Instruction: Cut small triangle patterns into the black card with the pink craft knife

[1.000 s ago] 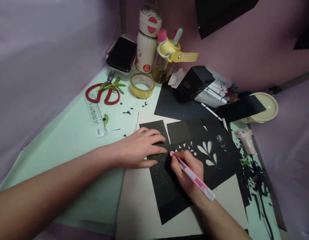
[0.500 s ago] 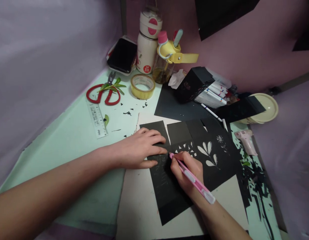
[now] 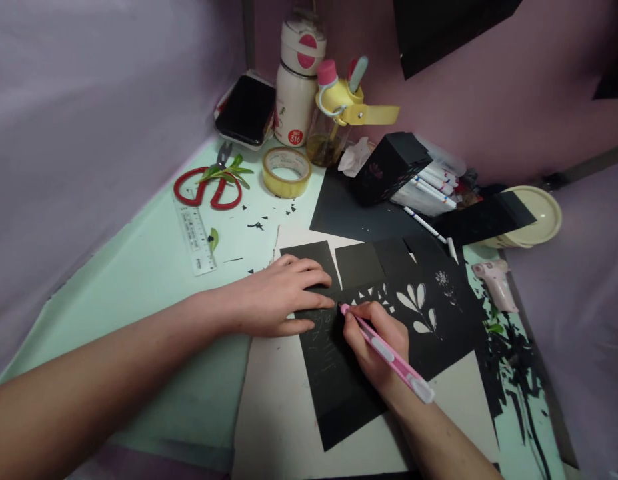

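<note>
My right hand (image 3: 376,343) pinches a pink craft knife (image 3: 386,353) like a pen, its tip down on the black paper (image 3: 339,373) that lies on a pale board (image 3: 283,427) in front of me. My left hand (image 3: 276,300) lies flat, fingers together, pressing the sheet's left edge just beside the blade. The paper looks thin, light and floppy, and I judge it would tear easily around the leaf cut-outs (image 3: 419,307), so it is best held flat near the cut, away from those openings. The knife is slim and light; I grip it low, near the tip.

Further off lie a clear ruler (image 3: 195,237), red scissors (image 3: 209,188) with green leaves across them, and a roll of tape (image 3: 285,172). To the right, a black paper box (image 3: 389,167) stands against an open case of markers (image 3: 429,183). At the back stand a white flask (image 3: 299,80), lid on, and a clear bottle (image 3: 333,117) with a yellow cap and a little amber liquid at the bottom. A cream lid or dish (image 3: 539,217) lies far right; I cannot tell what it holds.
</note>
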`<action>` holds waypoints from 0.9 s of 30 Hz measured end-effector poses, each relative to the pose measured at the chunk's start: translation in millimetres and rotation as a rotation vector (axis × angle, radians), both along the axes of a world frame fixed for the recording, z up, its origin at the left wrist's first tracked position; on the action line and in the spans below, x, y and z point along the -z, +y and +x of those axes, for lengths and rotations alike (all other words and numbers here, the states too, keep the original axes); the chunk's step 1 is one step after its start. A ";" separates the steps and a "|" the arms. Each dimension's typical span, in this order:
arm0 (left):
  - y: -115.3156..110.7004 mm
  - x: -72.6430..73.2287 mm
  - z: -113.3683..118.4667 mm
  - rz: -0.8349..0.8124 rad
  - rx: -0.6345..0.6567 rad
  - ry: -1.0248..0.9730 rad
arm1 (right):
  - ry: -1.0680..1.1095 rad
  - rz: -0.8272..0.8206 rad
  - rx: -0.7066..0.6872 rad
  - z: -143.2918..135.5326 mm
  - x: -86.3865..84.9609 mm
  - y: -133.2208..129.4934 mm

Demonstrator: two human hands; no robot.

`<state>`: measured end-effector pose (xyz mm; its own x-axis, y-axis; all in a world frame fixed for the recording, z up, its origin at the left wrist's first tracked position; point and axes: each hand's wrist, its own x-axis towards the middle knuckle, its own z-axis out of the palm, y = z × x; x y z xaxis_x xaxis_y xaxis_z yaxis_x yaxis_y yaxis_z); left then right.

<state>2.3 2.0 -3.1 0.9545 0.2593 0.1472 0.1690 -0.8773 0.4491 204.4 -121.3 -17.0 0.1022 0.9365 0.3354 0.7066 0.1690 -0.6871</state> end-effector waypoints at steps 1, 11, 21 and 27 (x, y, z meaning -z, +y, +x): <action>0.0 0.2 -0.1 -0.001 0.000 0.000 | 0.001 0.001 0.004 0.1 0.5 -0.2; 0.7 1.0 0.3 0.002 0.001 0.005 | 0.008 -0.017 -0.014 0.2 -1.1 0.6; 1.1 1.0 0.5 0.012 0.000 -0.011 | -0.001 -0.039 -0.028 1.9 -5.3 2.1; 0.9 0.8 0.7 0.016 -0.004 -0.010 | 0.033 -0.037 0.005 1.1 -3.7 1.1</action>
